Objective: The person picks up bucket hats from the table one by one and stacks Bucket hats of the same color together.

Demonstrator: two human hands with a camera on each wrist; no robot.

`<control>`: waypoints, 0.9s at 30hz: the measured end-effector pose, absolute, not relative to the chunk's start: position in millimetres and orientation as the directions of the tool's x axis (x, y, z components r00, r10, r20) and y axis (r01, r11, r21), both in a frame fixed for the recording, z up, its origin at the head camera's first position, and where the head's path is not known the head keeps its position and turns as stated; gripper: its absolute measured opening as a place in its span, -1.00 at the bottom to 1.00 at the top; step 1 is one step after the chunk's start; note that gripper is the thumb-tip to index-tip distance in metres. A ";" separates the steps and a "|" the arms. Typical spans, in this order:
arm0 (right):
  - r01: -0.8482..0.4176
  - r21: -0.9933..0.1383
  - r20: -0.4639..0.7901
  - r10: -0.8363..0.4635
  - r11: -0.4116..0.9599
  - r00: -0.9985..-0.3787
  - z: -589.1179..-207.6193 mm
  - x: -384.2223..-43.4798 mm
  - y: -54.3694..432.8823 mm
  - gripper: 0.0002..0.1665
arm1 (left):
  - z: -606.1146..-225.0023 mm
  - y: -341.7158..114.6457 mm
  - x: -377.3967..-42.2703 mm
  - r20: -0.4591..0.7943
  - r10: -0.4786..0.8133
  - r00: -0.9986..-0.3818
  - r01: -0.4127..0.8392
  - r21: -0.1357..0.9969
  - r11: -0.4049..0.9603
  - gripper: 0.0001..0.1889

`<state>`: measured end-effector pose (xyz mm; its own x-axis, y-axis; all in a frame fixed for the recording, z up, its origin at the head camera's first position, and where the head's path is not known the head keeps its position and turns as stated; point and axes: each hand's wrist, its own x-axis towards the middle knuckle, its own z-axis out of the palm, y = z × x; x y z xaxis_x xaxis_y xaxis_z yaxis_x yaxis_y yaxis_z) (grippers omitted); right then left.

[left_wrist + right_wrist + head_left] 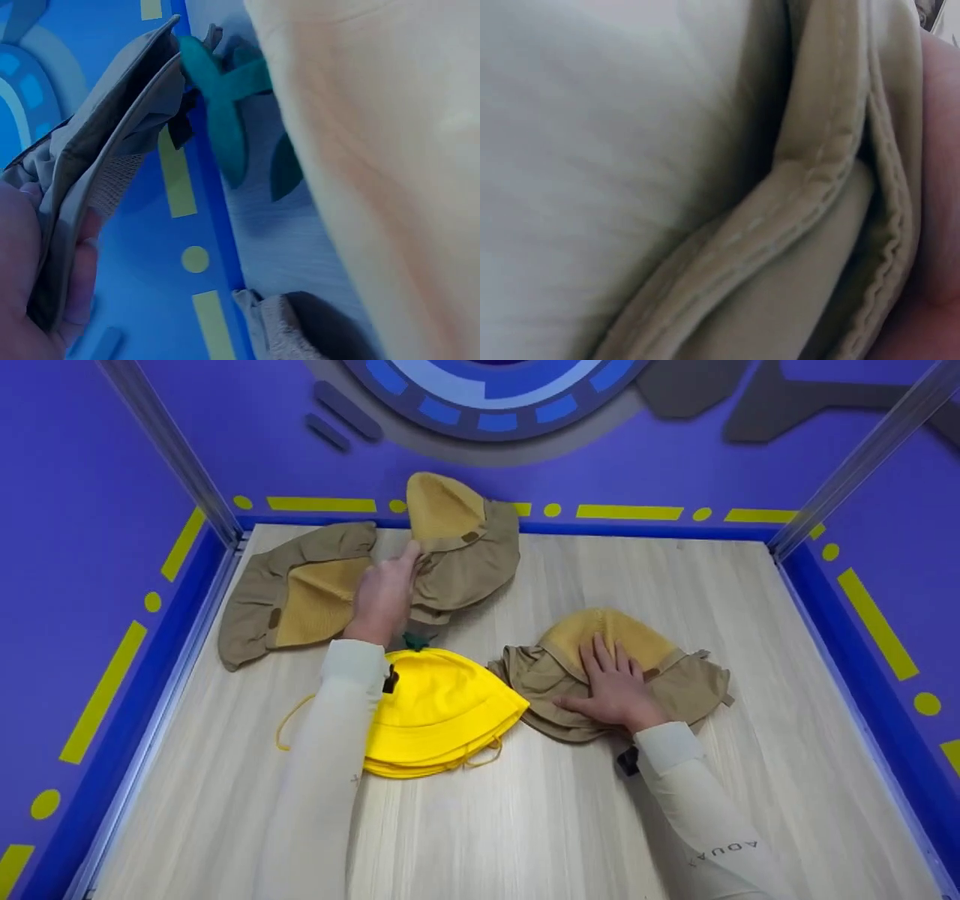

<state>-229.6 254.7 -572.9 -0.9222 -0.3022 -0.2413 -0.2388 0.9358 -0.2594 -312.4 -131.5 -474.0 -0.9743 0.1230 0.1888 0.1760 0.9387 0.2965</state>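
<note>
At the back, my left hand (384, 592) grips the edge of a khaki hat with a tan ribbed crown (448, 510). The left wrist view shows its folded brim (90, 150) between thumb and fingers (81, 289). My right hand (616, 690) rests with spread fingers on another khaki hat (547, 701), lying folded at the right; its stitched brim (757, 225) fills much of the right wrist view. Below my left hand lies a stack of yellow bucket hats (442, 697), topped by a green leaf (417, 641) and partly hidden by my left sleeve.
A third khaki hat (259, 581) lies at the back left, close to my left hand. A pale wood-grain table (525, 832) carries everything. Blue walls (585, 465) with yellow markings and metal corner posts (847, 472) enclose its back and sides.
</note>
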 end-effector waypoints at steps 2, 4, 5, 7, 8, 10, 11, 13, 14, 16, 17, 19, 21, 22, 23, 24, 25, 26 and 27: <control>-0.228 -0.300 -0.246 -0.306 0.926 -0.919 -572.2 -230.5 255.6 0.41 | -469.0 -132.3 -307.3 0.240 0.156 -0.958 0.217 0.254 0.943 -0.78; -0.211 -0.356 -0.250 -0.310 0.910 -0.917 -571.9 -231.5 258.2 0.37 | -465.2 -133.4 -301.2 0.321 0.197 -0.926 0.271 0.204 0.941 -0.75; -0.202 -0.389 -0.250 -0.313 0.899 -0.916 -572.2 -232.2 260.5 0.35 | -463.3 -133.3 -297.5 0.355 0.217 -0.909 0.295 0.184 0.938 -0.74; -0.180 -0.462 -0.247 -0.321 0.869 -0.914 -572.0 -232.6 265.6 0.29 | -460.2 -133.2 -289.7 0.431 0.259 -0.865 0.347 0.139 0.927 -0.72; -0.169 -0.499 -0.243 -0.325 0.850 -0.914 -572.1 -232.6 268.5 0.25 | -459.2 -133.3 -285.5 0.467 0.281 -0.838 0.371 0.112 0.922 -0.73; -0.152 -0.567 -0.230 -0.334 0.809 -0.914 -571.3 -231.7 274.0 0.19 | -457.7 -133.6 -277.6 0.534 0.316 -0.785 0.415 0.074 0.907 -0.74; -0.144 -0.603 -0.220 -0.338 0.784 -0.915 -570.6 -231.2 276.6 0.16 | -456.9 -133.6 -273.7 0.562 0.331 -0.758 0.435 0.057 0.899 -0.77; -0.129 -0.675 -0.193 -0.342 0.727 -0.920 -567.9 -230.6 281.0 0.09 | -454.7 -133.6 -266.4 0.611 0.361 -0.704 0.474 0.027 0.880 -0.83; -0.121 -0.708 -0.176 -0.340 0.695 -0.924 -565.6 -230.8 283.0 0.06 | -453.5 -133.7 -263.0 0.633 0.375 -0.678 0.492 0.011 0.871 -0.86; -0.116 -0.782 -0.113 -0.322 0.612 -0.940 -558.8 -233.0 286.3 0.02 | -449.8 -133.5 -256.4 0.667 0.405 -0.625 0.530 -0.019 0.848 -0.94; -0.113 -0.810 -0.080 -0.300 0.575 -0.951 -553.6 -234.3 288.2 0.00 | -447.6 -133.4 -253.0 0.681 0.423 -0.598 0.548 -0.039 0.836 -0.97; -0.127 -0.855 0.005 -0.237 0.503 -0.972 -539.2 -238.1 292.1 -0.03 | -443.1 -133.5 -246.6 0.704 0.457 -0.544 0.575 -0.085 0.814 -0.94; -0.157 -0.885 0.094 -0.163 0.438 -0.982 -520.0 -242.5 296.2 -0.03 | -438.3 -133.2 -240.3 0.720 0.483 -0.498 0.596 -0.120 0.794 -0.89; -0.181 -0.888 0.141 -0.124 0.422 -0.982 -508.7 -244.7 298.6 -0.03 | -436.1 -133.0 -237.4 0.728 0.492 -0.477 0.605 -0.134 0.785 -0.87; -0.206 -0.890 0.184 -0.092 0.407 -0.979 -497.3 -246.8 300.7 -0.03 | -434.0 -132.7 -234.9 0.734 0.502 -0.458 0.615 -0.146 0.775 -0.86; -0.238 -0.891 0.232 -0.063 0.387 -0.971 -485.4 -248.9 302.1 -0.02 | -432.2 -132.3 -232.6 0.738 0.509 -0.442 0.626 -0.153 0.765 -0.85; -0.270 -0.889 0.274 -0.041 0.370 -0.961 -474.0 -251.3 303.8 -0.02 | -430.6 -131.7 -230.6 0.742 0.517 -0.426 0.641 -0.156 0.752 -0.84; -0.308 -0.888 0.320 -0.022 0.340 -0.947 -463.4 -254.0 305.4 -0.02 | -429.2 -131.1 -228.7 0.745 0.526 -0.411 0.655 -0.160 0.739 -0.85; -0.349 -0.884 0.364 -0.008 0.312 -0.931 -453.5 -256.8 307.0 -0.02 | -427.8 -130.4 -227.1 0.746 0.537 -0.395 0.670 -0.166 0.723 -0.84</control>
<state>-256.8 307.0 -453.5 -0.9312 -0.0082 0.3644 -0.3486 0.3119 -0.8838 -227.1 -130.4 -427.8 -0.3951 0.5368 0.7455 0.6703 0.7234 -0.1656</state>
